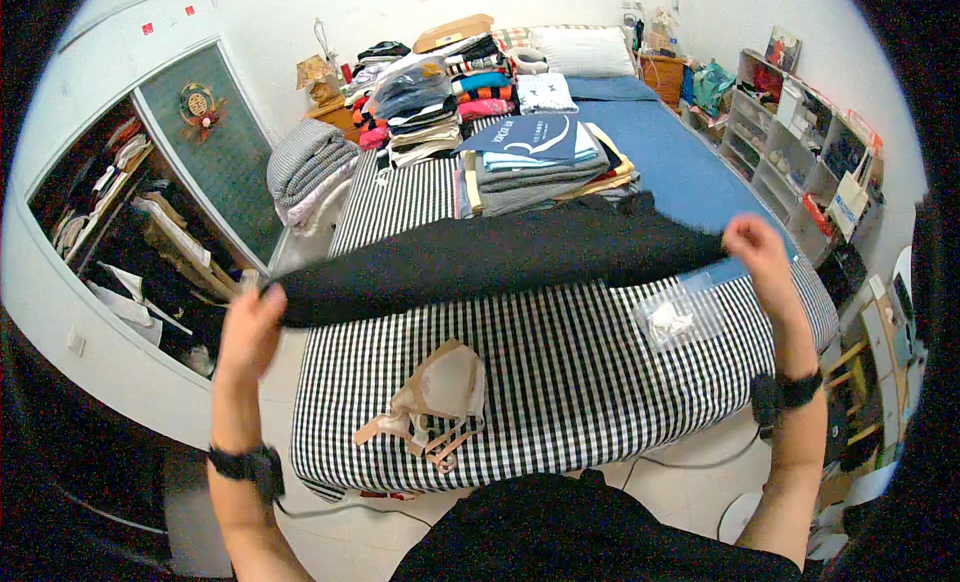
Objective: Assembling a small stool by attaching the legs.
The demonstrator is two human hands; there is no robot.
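- While both bare arms are spread, a long black cloth garment (500, 257) is stretched above the bed, across the centre from nine towards three o'clock.
- Just below nine, the left hand (250, 327) has thumb and fingers pinched together on the garment's one end.
- Just above three, the right hand (765, 250) is clamped on the opposite end, its fingers closed and slightly blurred.
- Near half past six, a beige bra with thin straps (455, 377) lies on the black-and-white checked bedspread (580, 382).
- Between three and four, a clear plastic bag with white contents (675, 320) lies near the right forearm.
- At one, beyond the garment, sits a folded stack of grey, pale-blue and yellow textiles (545, 187).
- Between eleven and twelve, farther back, stand taller multicoloured clothing piles (425, 127).
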